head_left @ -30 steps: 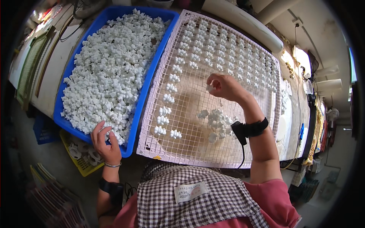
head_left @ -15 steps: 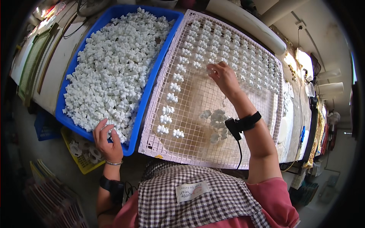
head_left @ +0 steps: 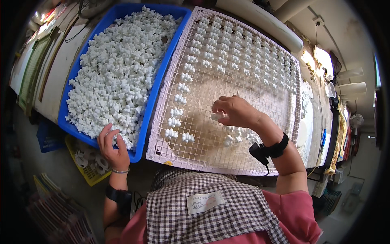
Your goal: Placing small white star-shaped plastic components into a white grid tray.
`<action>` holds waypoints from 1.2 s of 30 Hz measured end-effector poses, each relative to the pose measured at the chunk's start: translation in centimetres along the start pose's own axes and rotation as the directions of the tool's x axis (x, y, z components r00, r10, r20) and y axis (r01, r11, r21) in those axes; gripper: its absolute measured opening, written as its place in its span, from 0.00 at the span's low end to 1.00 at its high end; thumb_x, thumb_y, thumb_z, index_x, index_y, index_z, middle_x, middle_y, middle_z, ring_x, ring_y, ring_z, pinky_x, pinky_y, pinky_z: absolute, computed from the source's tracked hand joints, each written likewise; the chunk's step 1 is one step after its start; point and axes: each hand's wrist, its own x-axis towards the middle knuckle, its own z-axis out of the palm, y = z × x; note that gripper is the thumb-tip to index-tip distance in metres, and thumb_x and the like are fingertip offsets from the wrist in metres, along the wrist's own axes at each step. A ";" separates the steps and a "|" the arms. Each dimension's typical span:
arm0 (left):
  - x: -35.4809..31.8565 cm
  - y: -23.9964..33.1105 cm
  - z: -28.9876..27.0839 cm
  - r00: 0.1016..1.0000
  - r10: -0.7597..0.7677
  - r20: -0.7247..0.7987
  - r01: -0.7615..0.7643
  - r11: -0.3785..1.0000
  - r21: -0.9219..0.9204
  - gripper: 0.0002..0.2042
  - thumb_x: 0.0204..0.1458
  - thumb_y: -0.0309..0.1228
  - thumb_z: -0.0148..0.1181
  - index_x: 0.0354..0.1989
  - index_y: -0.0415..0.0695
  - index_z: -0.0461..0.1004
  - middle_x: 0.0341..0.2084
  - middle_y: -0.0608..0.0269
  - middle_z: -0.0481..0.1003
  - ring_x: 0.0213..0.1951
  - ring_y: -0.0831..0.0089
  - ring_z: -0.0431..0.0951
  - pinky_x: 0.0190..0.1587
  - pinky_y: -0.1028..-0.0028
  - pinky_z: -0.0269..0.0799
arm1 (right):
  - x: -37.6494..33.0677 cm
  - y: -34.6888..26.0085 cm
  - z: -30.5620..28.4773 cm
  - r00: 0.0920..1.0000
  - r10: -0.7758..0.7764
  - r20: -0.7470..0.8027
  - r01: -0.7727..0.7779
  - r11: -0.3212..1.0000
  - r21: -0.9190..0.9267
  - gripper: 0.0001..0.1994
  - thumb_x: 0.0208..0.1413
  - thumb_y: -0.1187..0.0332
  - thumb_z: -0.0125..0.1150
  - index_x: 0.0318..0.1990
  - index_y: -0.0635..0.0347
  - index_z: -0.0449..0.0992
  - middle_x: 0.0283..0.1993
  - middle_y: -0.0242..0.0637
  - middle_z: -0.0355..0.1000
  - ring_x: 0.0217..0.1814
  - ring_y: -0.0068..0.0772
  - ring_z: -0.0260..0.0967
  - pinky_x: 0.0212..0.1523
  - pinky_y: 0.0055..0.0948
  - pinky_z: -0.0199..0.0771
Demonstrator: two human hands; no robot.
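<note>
My right hand (head_left: 239, 112) is over the middle of a white wire-mesh rack (head_left: 195, 151), its fingertips pinched on a small white knobbly figure (head_left: 216, 116). Rows of similar white figures stand across the far part of the rack, and one column runs down its left side to a lone figure (head_left: 187, 137) near the front. A loose cluster of figures (head_left: 239, 135) lies just below my right wrist, partly hidden by it. My left hand (head_left: 114, 151) rests at the near rim of a blue tray (head_left: 143, 138), fingers apart beside the heaped white figures (head_left: 113, 77).
A yellow basket (head_left: 87, 173) with white rolls sits below the blue tray. Behind the rack lies a long white roll (head_left: 264, 22). A black band with a cabled device (head_left: 264, 151) is on my right forearm. Stacked trays (head_left: 57, 207) stand at lower left.
My right hand has moved from the rows toward the front of the rack, near the loose cluster, and now holds a white figure there. My left hand has barely moved.
</note>
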 end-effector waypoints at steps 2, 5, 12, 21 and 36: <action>0.1 0.2 -0.1 1.000 0.003 -0.003 -0.003 1.000 0.005 0.05 0.48 0.22 0.51 0.34 0.38 0.71 0.43 0.52 0.71 0.46 0.57 0.69 0.50 0.63 0.62 | -0.3 1.1 -0.6 0.990 0.056 -0.133 -0.020 0.968 0.252 0.10 0.46 0.72 0.60 0.37 0.58 0.71 0.34 0.37 0.70 0.33 0.34 0.71 0.34 0.31 0.72; 0.1 0.2 0.1 1.000 0.022 -0.015 -0.022 1.000 0.005 0.06 0.47 0.21 0.52 0.34 0.39 0.71 0.43 0.52 0.71 0.44 0.56 0.69 0.48 0.63 0.64 | -0.4 4.8 0.1 0.925 0.101 -0.367 -0.043 0.986 0.164 0.11 0.45 0.72 0.60 0.39 0.58 0.71 0.37 0.39 0.69 0.33 0.38 0.71 0.35 0.31 0.73; 0.2 -0.1 0.2 0.999 0.027 -0.031 -0.027 1.000 0.013 0.07 0.45 0.21 0.53 0.34 0.39 0.71 0.42 0.53 0.71 0.43 0.55 0.70 0.45 0.63 0.65 | -0.2 3.2 0.1 0.824 0.462 -0.329 -0.427 0.887 0.176 0.17 0.46 0.68 0.58 0.46 0.57 0.68 0.36 0.43 0.72 0.39 0.45 0.72 0.39 0.35 0.72; 0.1 0.0 0.1 0.999 0.020 -0.028 -0.019 1.000 0.003 0.07 0.45 0.19 0.52 0.33 0.39 0.71 0.41 0.52 0.71 0.42 0.55 0.70 0.45 0.63 0.65 | 1.0 7.2 -1.0 0.752 0.336 -0.567 -0.213 0.938 0.273 0.11 0.50 0.72 0.54 0.43 0.57 0.71 0.33 0.44 0.70 0.33 0.39 0.71 0.36 0.34 0.71; 0.3 0.3 0.0 1.000 0.010 -0.021 -0.009 1.000 0.019 0.06 0.45 0.20 0.52 0.33 0.39 0.71 0.41 0.52 0.72 0.42 0.54 0.70 0.46 0.62 0.64 | 2.1 8.1 -1.2 0.743 0.287 -0.605 -0.241 0.958 0.159 0.15 0.46 0.70 0.60 0.44 0.53 0.72 0.40 0.38 0.71 0.42 0.41 0.69 0.43 0.37 0.69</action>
